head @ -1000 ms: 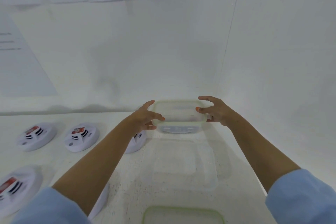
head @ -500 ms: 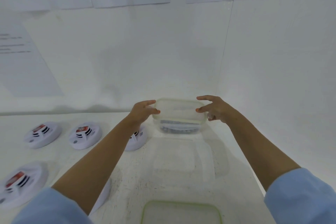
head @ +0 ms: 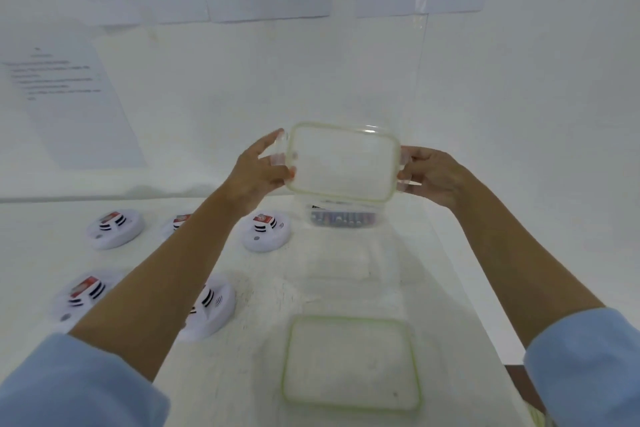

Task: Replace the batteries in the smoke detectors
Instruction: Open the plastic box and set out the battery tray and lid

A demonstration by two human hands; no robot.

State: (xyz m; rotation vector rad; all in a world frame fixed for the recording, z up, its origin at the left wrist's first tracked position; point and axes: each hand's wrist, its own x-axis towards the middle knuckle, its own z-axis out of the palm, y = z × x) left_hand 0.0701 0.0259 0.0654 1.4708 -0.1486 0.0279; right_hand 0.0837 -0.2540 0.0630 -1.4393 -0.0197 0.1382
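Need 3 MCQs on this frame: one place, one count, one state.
1. The battery box sits: A) just below the held lid B) at the near edge C) far left
2. Smoke detectors in view: A) two B) five C) eight
3. The held lid is: A) clipped onto the box B) raised, left hand and right hand gripping its ends C) lying flat, untouched
Key: 1A, batteries show right under the lid; 2B, three far, two nearer; 3B, it hangs tilted above the box.
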